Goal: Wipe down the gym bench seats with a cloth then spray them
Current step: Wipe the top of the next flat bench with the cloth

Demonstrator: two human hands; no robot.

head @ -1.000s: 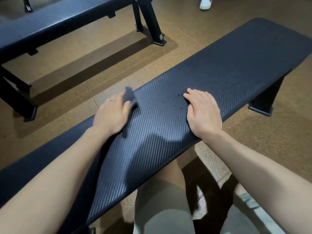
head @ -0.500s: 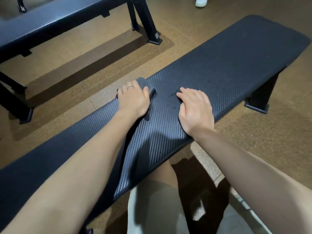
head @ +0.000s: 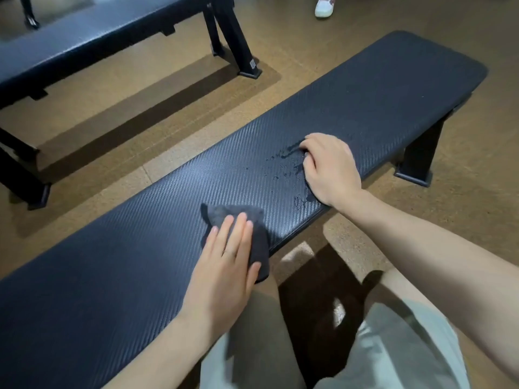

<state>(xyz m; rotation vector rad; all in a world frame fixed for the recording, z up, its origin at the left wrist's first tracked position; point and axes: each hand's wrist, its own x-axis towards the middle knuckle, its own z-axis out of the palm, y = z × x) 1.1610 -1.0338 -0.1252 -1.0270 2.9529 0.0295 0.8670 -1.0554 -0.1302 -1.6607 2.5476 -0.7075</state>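
A long black gym bench seat [head: 365, 102] with a woven texture runs from lower left to upper right. My left hand [head: 227, 262] presses flat, fingers straight, on a dark grey cloth [head: 259, 234] near the seat's front edge. My right hand [head: 328, 169] rests on the seat further right, fingers curled under at the tips, holding nothing. Water droplets [head: 280, 167] lie on the seat just left of my right hand. No spray bottle is in view.
A second black bench [head: 92, 43] stands at the upper left on the brown floor. The near bench's leg [head: 421, 155] is at the right. Someone's white shoe [head: 324, 7] shows at the top edge. My knees in light shorts [head: 393, 346] are below.
My left hand has drawn the cloth from the seat's far edge toward the near edge. My right hand has stayed in place, its fingertips now curled.
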